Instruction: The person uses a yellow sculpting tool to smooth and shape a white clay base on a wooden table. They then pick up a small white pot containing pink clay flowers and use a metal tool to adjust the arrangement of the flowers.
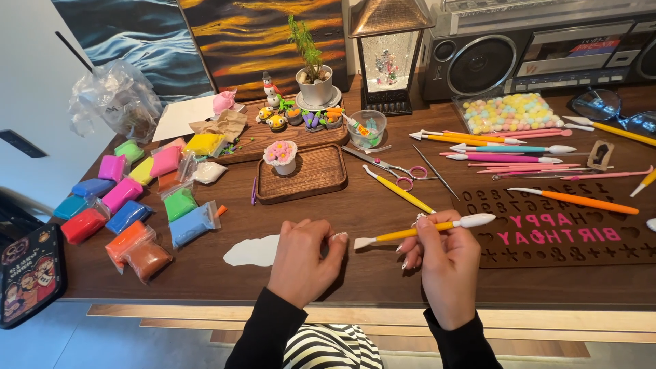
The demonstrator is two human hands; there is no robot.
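One yellow modelling tool (424, 229) lying crosswise, right hand (444, 263) gripping it, left hand (304, 256) curled closed, empty.

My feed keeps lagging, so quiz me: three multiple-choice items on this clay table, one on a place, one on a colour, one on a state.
1. Where do the clay packs lie?
A. left part of the table
B. on the wooden tray
C. beside the radio

2. What colour is the handle of the tool in the right hand?
A. pink
B. yellow
C. teal

3. How is the left hand?
A. open flat, palm up
B. gripping the scissors
C. curled, knuckles up, on the table

Answers:
1. A: the packs cluster at the left of the table, apart from the tray.
2. B: a yellow handle with white tips lies across the fingers.
3. C: the fingers are folded under, next to a flat white clay piece; whether they hold anything cannot be seen.
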